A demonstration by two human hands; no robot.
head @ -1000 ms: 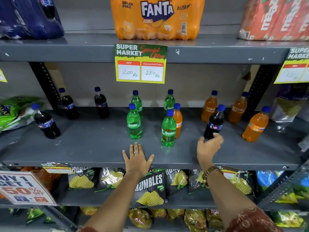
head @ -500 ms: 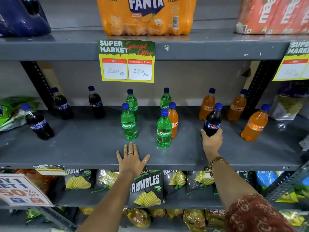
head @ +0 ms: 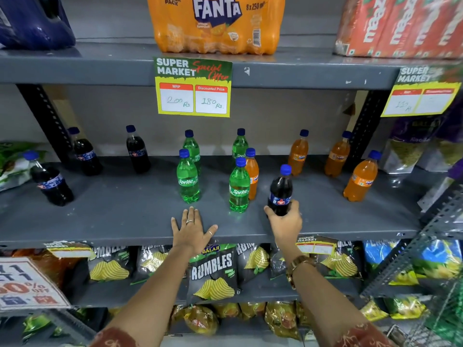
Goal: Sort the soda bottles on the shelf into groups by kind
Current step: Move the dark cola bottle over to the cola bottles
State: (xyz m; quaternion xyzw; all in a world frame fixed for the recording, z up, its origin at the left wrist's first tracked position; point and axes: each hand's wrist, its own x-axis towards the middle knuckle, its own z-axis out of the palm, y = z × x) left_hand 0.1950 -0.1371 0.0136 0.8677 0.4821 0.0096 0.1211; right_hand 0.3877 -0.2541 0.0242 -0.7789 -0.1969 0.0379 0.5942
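My right hand (head: 285, 221) grips the base of a dark cola bottle (head: 280, 189) with a blue cap, near the front edge of the grey middle shelf (head: 125, 216). My left hand (head: 191, 230) lies flat, fingers spread, on the shelf front. Three more cola bottles (head: 51, 181) stand at the left. Several green Sprite bottles (head: 188, 180) stand in the middle, and one orange Fanta bottle (head: 252, 172) is tucked behind the front right Sprite (head: 239, 187). Three other orange Fanta bottles (head: 362, 177) stand at the right.
A Fanta multipack (head: 215, 23) and a red pack (head: 400, 26) sit on the upper shelf, with price tags (head: 193, 87) hanging from its edge. Chip bags (head: 213, 271) fill the shelf below. Snack bags (head: 416, 149) lie at both ends of the middle shelf.
My right hand reached the cola bottle among the Fanta bottles, closed on its base and drew it left and forward toward the shelf front. My left hand stayed flat.
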